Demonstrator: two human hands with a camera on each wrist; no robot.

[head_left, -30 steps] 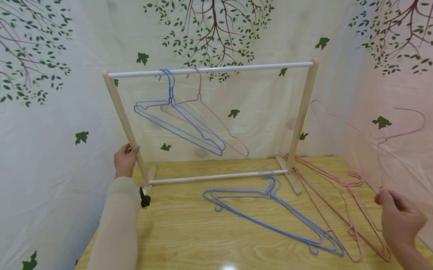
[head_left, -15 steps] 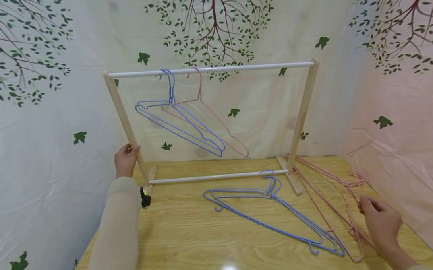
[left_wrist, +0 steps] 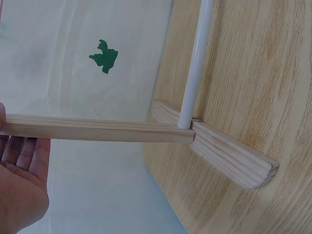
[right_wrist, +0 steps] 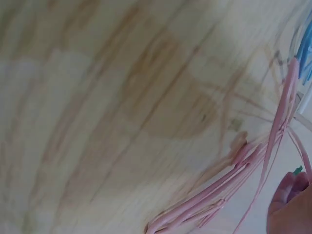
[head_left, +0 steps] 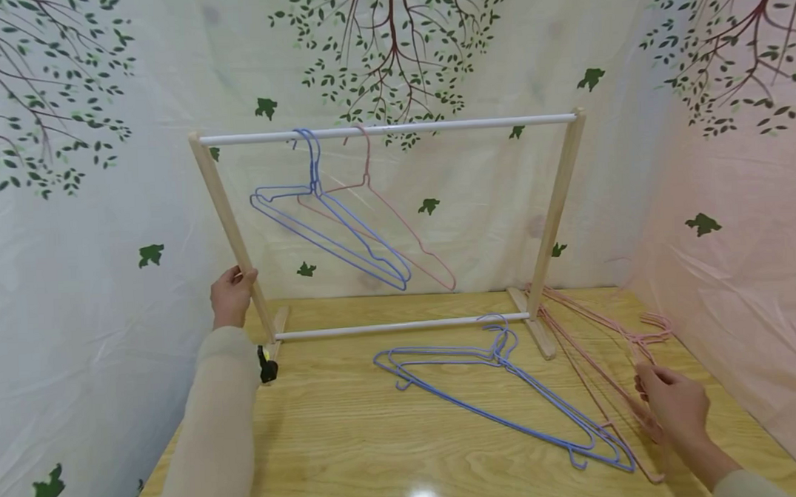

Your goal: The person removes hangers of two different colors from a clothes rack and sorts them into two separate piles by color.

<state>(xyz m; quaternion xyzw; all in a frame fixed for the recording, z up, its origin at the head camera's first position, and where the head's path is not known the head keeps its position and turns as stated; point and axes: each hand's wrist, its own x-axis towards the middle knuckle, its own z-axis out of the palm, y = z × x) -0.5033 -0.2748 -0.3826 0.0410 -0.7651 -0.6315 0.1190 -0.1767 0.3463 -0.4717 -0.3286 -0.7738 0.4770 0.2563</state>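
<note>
Left hand grips pale wooden post; right hand pinches pink hanger near wood-grain table's edge. White rod extends right past blue hangers. Leaf-print curtain behind.

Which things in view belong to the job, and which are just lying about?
Likely in the job:
rack, gripped by left hand
hanging blue hangers, hanging pink hanger
loose pink hangers near right hand
loose blue hangers on the table

Likely not:
printed backdrop
black object by left sleeve, use unclear
</note>
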